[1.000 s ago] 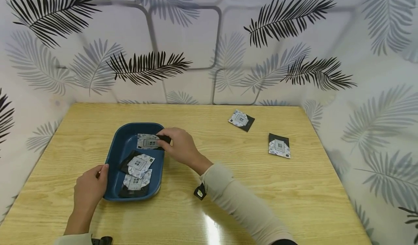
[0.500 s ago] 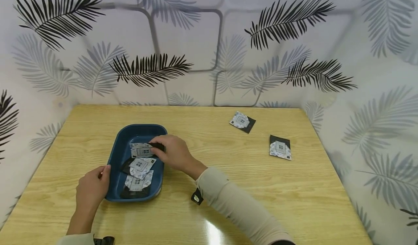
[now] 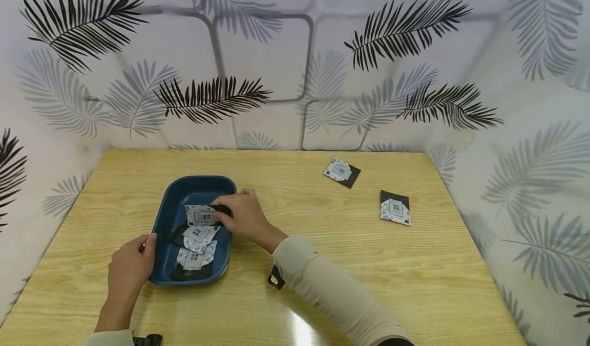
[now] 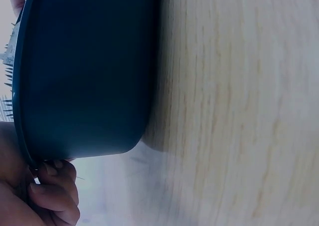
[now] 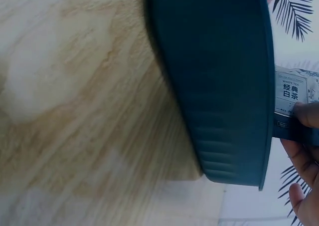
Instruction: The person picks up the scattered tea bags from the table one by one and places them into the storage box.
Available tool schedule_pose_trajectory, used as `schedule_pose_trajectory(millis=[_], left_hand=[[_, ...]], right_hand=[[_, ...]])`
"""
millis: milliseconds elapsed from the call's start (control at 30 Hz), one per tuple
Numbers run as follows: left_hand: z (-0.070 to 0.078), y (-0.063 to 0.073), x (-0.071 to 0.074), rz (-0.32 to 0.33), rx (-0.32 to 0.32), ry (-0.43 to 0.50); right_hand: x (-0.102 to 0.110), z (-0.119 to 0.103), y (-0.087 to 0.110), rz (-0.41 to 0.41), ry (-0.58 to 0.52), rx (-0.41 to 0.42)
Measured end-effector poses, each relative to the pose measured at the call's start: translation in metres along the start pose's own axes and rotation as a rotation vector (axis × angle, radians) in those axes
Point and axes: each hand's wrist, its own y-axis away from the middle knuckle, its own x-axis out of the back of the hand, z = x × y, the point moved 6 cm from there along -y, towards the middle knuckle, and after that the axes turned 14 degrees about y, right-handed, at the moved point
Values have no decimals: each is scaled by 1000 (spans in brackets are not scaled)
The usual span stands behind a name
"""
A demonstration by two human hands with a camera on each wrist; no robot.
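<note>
The white tea sachet (image 3: 199,216) is in the air over the blue tub (image 3: 201,177), at least partly above its rim; whether its lower edge touches the sachets beneath, I cannot tell. My right hand (image 3: 248,215) pinches it by its black end (image 5: 288,130), so the printed label is mostly uncovered. I judge this packet very light, thin and flexible, and perhaps a little slippery if its surface is foil. The flat black end seems to me the proper place to hold, with gentle pressure, because the tea inside could be crushed.

In the tub lie a middle sachet (image 3: 201,236) and a near sachet (image 3: 196,257), overlapping each other. My left hand (image 3: 132,265) grips the tub's rim, with fingers curled under it. The tub itself looks stiff and steady. Well apart, on the wooden table (image 3: 322,284), lie a far sachet (image 3: 341,171) and an outer sachet (image 3: 395,209).
</note>
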Motion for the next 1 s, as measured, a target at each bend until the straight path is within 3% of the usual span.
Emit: schedule_pose_trajectory(millis=[167, 433, 1000], left_hand=[[0, 1, 0, 8, -4, 2], [1, 1, 1, 9, 6, -3], [3, 2, 1, 0, -5, 5]], right_hand=[[-7, -3, 1, 5, 45, 22], [-17, -12, 3, -92, 61, 84], [-32, -8, 1, -151, 113, 45]])
